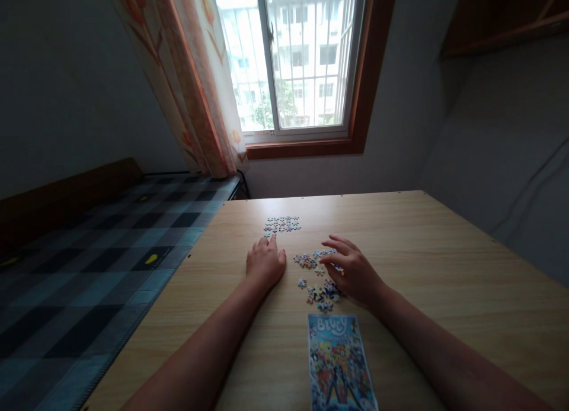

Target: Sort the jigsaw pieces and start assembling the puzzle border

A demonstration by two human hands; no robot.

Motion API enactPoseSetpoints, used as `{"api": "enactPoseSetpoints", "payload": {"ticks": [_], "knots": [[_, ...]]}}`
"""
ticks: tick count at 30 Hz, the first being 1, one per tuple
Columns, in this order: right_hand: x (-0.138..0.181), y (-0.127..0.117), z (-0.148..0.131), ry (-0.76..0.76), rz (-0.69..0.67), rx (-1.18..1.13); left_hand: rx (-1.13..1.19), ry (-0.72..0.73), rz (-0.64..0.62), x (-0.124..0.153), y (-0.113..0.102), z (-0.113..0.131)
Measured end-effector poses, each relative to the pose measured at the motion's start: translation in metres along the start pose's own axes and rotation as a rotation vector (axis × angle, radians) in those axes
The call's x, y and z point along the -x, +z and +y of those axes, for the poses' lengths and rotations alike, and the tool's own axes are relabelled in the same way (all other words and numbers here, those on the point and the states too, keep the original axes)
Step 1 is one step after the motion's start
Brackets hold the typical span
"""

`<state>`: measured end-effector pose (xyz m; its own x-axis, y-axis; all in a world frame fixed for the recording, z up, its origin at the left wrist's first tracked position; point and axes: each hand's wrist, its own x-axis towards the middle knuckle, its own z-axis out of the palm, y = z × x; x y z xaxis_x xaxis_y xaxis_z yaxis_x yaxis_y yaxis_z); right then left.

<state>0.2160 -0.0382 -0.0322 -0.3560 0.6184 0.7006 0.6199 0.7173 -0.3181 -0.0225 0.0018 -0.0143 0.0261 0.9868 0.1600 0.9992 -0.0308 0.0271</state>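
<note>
My left hand [265,260] rests palm down on the wooden table, thumb apart from the other fingers. Its index fingertip touches a small jigsaw piece at the near edge of an arranged group of jigsaw pieces [288,227], set out in rows. Over to the right, my right hand [353,272] hovers with fingers spread and slightly bent, its thumb apart and no piece visible between them. Below and beside it lie a loose heap of jigsaw pieces [306,260] and a second, nearer heap with blue and yellow pieces [317,293]; the hand covers part of both.
A colourful picture sheet or box marked "Bluey" [340,363] lies nearest me on the table [444,269]. A bed with a checked cover [111,251] stands along the left edge. Behind are a curtain [186,79] and a barred window [306,61].
</note>
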Motion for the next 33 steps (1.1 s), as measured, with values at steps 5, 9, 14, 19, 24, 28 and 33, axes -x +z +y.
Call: {"api": "enactPoseSetpoints", "payload": {"ticks": [5, 9, 14, 19, 24, 28, 33], "knots": [[0.001, -0.004, -0.005, -0.027, -0.098, -0.009, 0.177, 0.099, 0.078, 0.003, -0.001, -0.004], [0.001, -0.008, -0.010, -0.042, -0.207, -0.008, 0.424, 0.399, 0.091, 0.010, -0.004, -0.008], [0.001, -0.012, -0.013, -0.050, -0.269, -0.019, 0.510, 0.624, -0.050, 0.015, -0.010, -0.011], [0.001, -0.011, -0.018, -0.070, -0.286, 0.002, 0.601, 0.625, -0.070, 0.011, -0.011, -0.013], [0.002, -0.005, -0.014, -0.061, -0.204, 0.044, 0.726, 0.588, -0.089, 0.006, -0.011, -0.017], [0.001, -0.004, -0.005, -0.040, -0.084, 0.071, 0.572, 0.670, -0.127, 0.015, -0.014, -0.013], [0.000, -0.006, -0.001, -0.016, -0.019, 0.053, 0.427, 0.755, -0.032, 0.024, -0.017, -0.008]]}}
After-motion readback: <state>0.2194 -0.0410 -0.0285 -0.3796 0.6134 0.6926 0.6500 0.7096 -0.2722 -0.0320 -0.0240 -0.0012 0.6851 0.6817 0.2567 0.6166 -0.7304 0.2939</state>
